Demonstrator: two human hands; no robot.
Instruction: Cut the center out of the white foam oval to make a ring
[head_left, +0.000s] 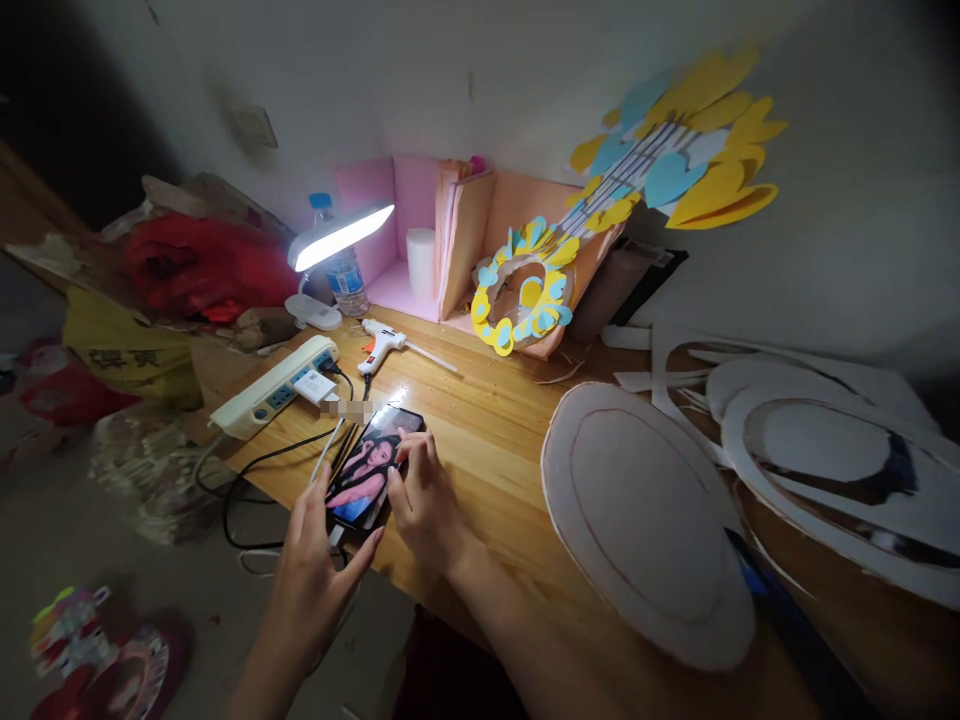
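Note:
A phone (367,470) with a lit screen showing a picture of a person lies at the table's near left edge, a white cable plug at its lower end. My left hand (315,560) holds the phone's lower left corner between thumb and fingers. Over the right side of the screen is my right hand (424,490), its fingers curled and partly spread, touching or nearly touching the phone; nothing is gripped in it. Beyond the phone lie a white glue gun (382,345) with a glue stick in it and a power strip (277,385) with a white charger (315,388).
A lit lamp (341,238) and a water bottle (347,280) stand at the back. Pink boxes (465,240) bear a yellow-and-blue paper flower decoration (525,290). Cardboard ovals (645,520) and cut scraps fill the right, with a dark blue blade-like tool (795,620). Bags lie left.

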